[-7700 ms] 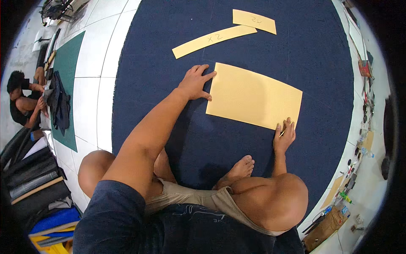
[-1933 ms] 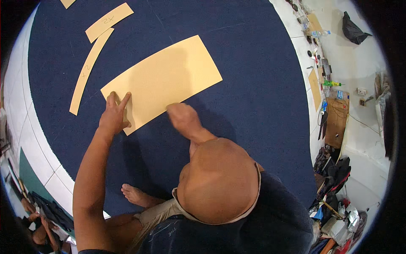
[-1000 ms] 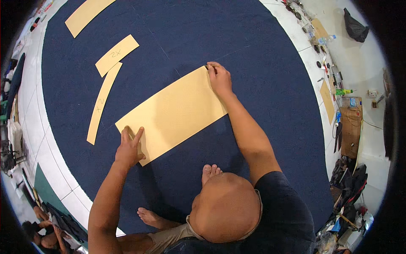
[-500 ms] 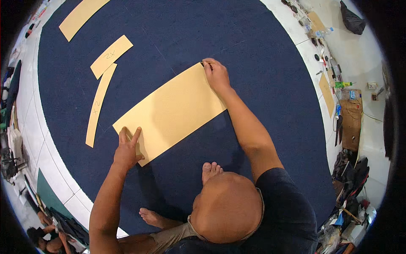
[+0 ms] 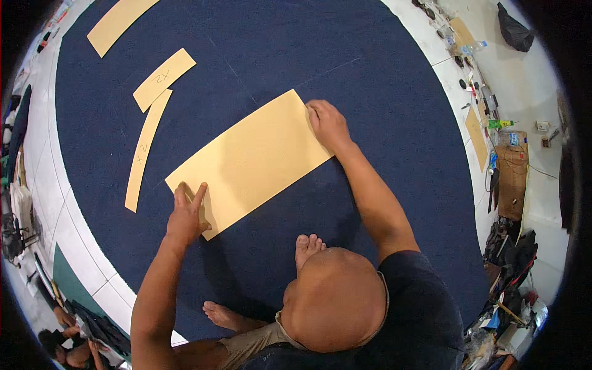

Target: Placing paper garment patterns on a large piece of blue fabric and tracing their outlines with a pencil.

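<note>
A large yellow cardboard pattern piece lies flat and slanted on dark navy fabric. My left hand presses its lower left end with the fingers spread. At the piece's right short edge, my right hand is closed, fingertips pinched together by the edge; what they hold, if anything, is hidden. Thin pale lines show on the fabric beyond the piece. To the left lie a short yellow piece, a narrow curved strip touching it, and another yellow piece farther off.
My bare feet stand on the fabric close to the piece. White floor tiles border the cloth. Along the right wall sit a cardboard box, a plastic bottle and assorted clutter. Another person is at the lower left.
My right hand has slid from the piece's upper right corner down along its short edge, uncovering that corner. My left hand stays in place on the cardboard.
</note>
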